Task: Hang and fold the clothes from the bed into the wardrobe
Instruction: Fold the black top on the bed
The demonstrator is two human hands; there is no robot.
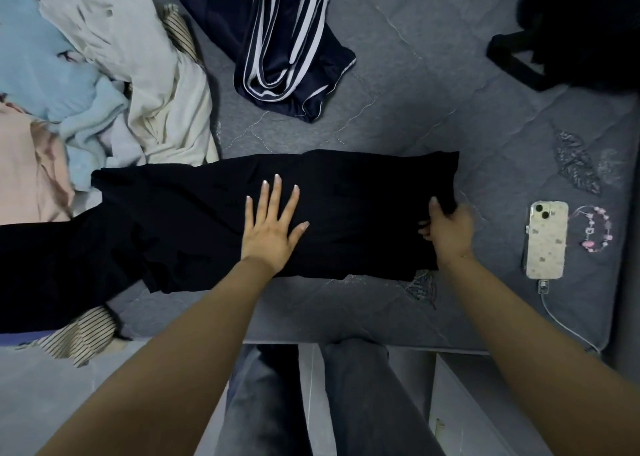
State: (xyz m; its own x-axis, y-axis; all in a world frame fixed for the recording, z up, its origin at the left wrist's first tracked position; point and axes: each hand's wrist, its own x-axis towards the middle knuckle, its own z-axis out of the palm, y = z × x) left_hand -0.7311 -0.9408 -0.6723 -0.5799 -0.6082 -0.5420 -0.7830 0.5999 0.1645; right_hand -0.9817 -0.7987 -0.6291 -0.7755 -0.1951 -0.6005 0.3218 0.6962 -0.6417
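Occlusion first: black garment [194, 220] runs off the frame edge far to the left of the left hand [272, 227], so its full length is not visible; its folds are hard to read, the cloth being uniformly dark. Pile of pale clothes [104, 85] up and left of that hand is also cut by the frame; separate items in it cannot be counted. Striped fabric [79, 334] shows below the garment's left end, mostly covered. Dark bag [571, 29] far up and right of the right hand [448, 230] is cropped and lacks detail.

Left hand: flat, fingers straight and spread wide, palm pressing down on the middle of the black garment. Right hand: at the garment's right end, fingers curled around the cloth edge, gripping it; fingertips are hidden in the fabric.

Garment lies across the grey quilted bed [398, 85], directly under both hands. Navy garment with white stripes [287, 47] sits on the bed beyond the left hand, apart from the black one. Phone [547, 239] lies face down just right of the right hand, cable plugged in, with a beaded charm [594, 228] beside it.
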